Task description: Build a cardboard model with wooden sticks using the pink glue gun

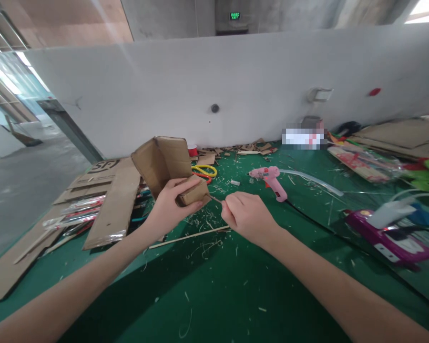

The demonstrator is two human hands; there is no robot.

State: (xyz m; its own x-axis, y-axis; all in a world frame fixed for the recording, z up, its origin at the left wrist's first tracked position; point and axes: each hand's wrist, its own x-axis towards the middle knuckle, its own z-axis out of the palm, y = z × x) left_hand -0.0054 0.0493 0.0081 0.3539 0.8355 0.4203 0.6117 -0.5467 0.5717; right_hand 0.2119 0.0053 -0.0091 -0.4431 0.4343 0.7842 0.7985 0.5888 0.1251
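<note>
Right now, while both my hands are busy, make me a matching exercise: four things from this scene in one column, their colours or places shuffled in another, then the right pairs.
Column one:
1. Glue gun
2. Thin rod
3. Power strip
4. Folded cardboard piece

Column two:
A. Magenta, with cables
B. Held by the left hand
C. Pink, lying on the green table
D. Gripped in the right hand

Right pairs: 1-C, 2-D, 3-A, 4-B.

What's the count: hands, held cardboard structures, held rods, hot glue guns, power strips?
Hands (left hand, right hand): 2
Held cardboard structure: 1
Held thin rod: 1
Pink hot glue gun: 1
Purple power strip: 1
Total: 6
</note>
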